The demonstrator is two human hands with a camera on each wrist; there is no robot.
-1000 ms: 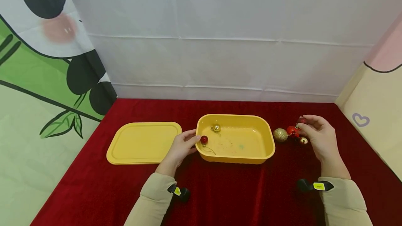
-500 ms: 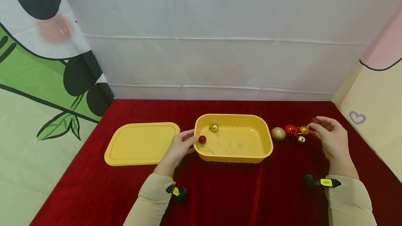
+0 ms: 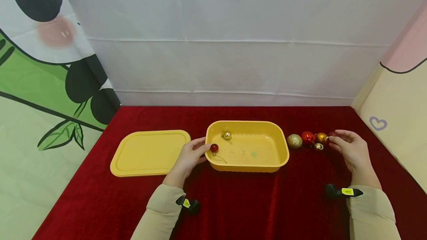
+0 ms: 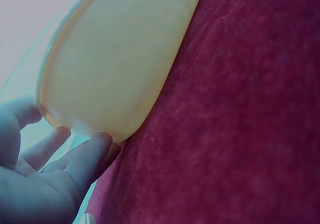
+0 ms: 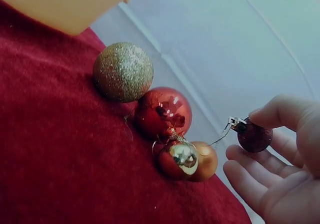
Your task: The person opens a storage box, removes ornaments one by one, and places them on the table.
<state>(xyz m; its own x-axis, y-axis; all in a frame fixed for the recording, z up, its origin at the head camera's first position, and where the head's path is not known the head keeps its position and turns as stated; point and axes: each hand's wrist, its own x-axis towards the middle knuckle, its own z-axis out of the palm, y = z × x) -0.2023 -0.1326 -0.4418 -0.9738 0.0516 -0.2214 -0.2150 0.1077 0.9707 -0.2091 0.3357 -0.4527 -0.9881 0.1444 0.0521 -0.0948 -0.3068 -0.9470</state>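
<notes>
In the head view my left hand [image 3: 189,160] grips the left end of a yellow plastic container [image 3: 247,169], thumb at the rim and fingertips against the outer wall. Inside lie a small red bauble [image 3: 214,147] and a small gold bauble [image 3: 227,135]. On the right, my right hand [image 3: 354,154] pinches a small dark red bauble [image 5: 255,136] by thumb and fingers, its gold cap and string showing in the right wrist view. Beside it are a glittery gold bauble [image 5: 123,71], a shiny red bauble [image 5: 161,115], an orange-gold bauble [image 5: 206,162] and a small shiny gold bauble [image 5: 184,155].
A yellow lid [image 3: 150,153] lies flat left of the container. Dark red velvet cloth [image 3: 240,206] covers the table. A pale hanging sheet [image 3: 233,66] closes off the back, with printed cloths at both sides.
My right hand has shifted right with the dark red bauble, then lowered slightly, bringing the orange-gold bauble into sight. My left hand stays at the container, and the head view has shifted a little.
</notes>
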